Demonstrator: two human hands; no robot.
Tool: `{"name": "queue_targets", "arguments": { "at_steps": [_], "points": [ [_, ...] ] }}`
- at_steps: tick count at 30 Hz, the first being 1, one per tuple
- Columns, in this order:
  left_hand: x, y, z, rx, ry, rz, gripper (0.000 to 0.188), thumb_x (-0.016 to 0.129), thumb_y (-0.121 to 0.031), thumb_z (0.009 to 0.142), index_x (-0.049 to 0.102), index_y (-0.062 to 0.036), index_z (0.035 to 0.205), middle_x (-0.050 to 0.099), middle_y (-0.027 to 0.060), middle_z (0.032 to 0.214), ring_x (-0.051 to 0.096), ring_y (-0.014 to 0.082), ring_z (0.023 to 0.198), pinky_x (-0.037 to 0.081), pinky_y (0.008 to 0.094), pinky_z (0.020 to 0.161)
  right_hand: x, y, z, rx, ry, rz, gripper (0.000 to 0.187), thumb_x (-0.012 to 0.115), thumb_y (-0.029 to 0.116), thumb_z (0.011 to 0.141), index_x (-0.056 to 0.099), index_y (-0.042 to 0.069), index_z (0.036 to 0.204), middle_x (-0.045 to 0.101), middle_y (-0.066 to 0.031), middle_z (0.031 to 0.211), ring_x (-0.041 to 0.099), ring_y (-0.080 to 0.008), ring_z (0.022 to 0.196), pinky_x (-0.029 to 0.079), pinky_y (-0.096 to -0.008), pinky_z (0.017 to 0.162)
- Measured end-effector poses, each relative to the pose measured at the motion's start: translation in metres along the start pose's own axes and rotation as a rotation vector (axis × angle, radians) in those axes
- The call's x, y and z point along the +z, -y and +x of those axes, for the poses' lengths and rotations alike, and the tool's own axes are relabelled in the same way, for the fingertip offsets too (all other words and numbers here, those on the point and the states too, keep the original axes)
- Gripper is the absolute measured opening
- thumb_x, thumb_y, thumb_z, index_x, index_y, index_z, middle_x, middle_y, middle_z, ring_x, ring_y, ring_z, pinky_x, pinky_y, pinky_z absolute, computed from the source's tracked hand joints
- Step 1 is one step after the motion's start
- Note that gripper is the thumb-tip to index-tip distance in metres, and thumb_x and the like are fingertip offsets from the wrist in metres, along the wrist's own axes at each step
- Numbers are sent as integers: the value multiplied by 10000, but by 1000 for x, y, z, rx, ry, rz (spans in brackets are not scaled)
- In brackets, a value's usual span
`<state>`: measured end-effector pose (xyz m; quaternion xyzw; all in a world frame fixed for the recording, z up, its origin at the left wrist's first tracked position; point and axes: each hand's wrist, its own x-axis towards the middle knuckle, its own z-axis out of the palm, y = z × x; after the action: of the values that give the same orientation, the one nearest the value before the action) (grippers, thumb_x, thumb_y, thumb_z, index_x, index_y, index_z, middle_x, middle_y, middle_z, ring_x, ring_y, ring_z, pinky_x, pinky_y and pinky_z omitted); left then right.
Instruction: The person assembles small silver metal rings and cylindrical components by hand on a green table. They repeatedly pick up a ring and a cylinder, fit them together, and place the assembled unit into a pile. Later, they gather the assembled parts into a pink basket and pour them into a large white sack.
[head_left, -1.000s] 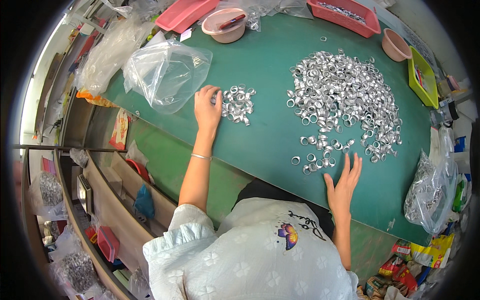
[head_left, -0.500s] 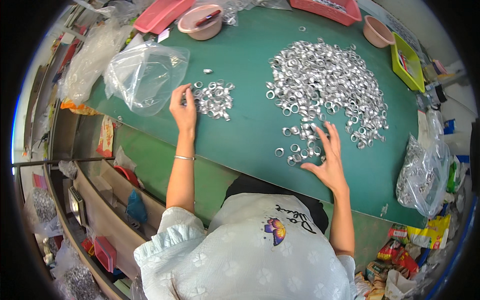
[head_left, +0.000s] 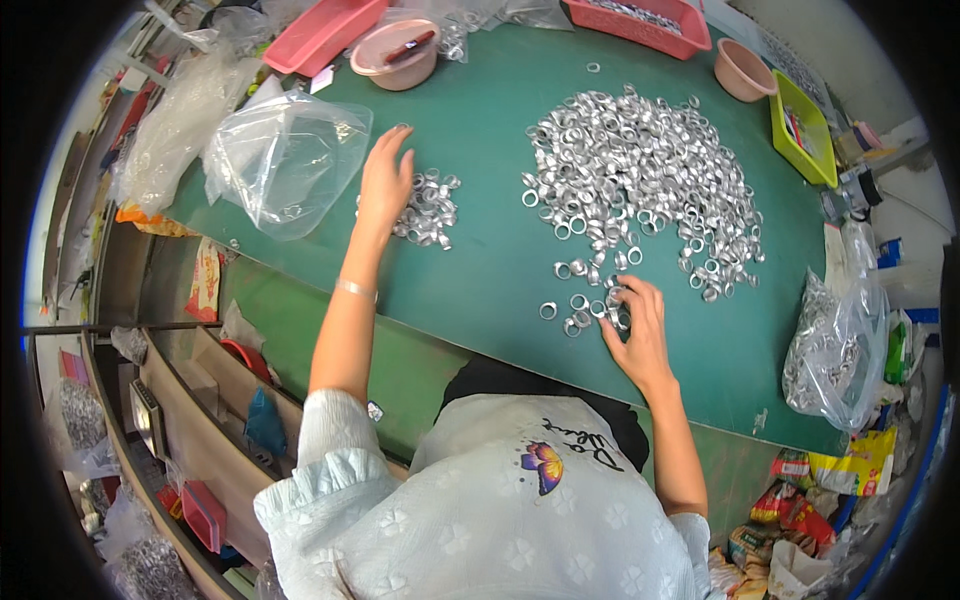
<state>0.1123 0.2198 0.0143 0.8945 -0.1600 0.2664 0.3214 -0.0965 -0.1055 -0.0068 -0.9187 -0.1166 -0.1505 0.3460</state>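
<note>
A big heap of shiny silver metal rings point(head_left: 640, 185) covers the right half of the green table point(head_left: 490, 270). My right hand point(head_left: 635, 335) rests on the loose rings at the heap's near edge, fingers curled over a few of them. A small separate pile of rings point(head_left: 428, 210) lies to the left. My left hand point(head_left: 385, 180) lies flat with fingers apart on the left side of that small pile, next to a clear plastic bag point(head_left: 285, 160).
At the table's far edge stand a pink tray point(head_left: 325, 30), a pink bowl point(head_left: 395, 55), a red basket point(head_left: 640, 20), another pink bowl point(head_left: 745, 70) and a yellow-green tray point(head_left: 800, 130). A plastic bag full of rings point(head_left: 835, 345) sits at the right edge. Shelves with clutter run along the left.
My right hand moved forward from the table's near edge onto the loose rings and curled over them. My left hand stays at the small pile.
</note>
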Motion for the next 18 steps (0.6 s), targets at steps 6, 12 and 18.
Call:
{"name": "queue_targets", "arguments": {
  "at_steps": [6, 12, 18],
  "points": [
    [34, 82, 43, -6, 299, 242, 251, 555, -25, 758, 610, 14, 1000, 571, 207, 1063, 542, 365, 985, 429, 407, 873, -3, 1, 2, -29, 31, -23, 372, 637, 2, 717, 535, 26, 1075, 514, -130, 1069, 493, -308, 959, 391, -389, 814],
    [11, 45, 14, -67, 293, 157, 137, 582, -83, 786, 633, 40, 819, 601, 193, 864, 576, 359, 831, 455, 407, 749, 2, -7, -3, 49, -113, -72, 215, 621, -10, 747, 587, 14, 958, 514, -115, 898, 521, -274, 743, 440, -344, 626],
    [-2, 13, -13, -54, 241, 83, 176, 537, -55, 822, 604, 13, 970, 592, 172, 1033, 563, 356, 935, 449, 388, 800, -4, -10, -3, 222, -268, 118, 119, 645, 9, 766, 601, -5, 875, 507, -78, 805, 497, -163, 599, 398, -262, 499]
  ]
}}
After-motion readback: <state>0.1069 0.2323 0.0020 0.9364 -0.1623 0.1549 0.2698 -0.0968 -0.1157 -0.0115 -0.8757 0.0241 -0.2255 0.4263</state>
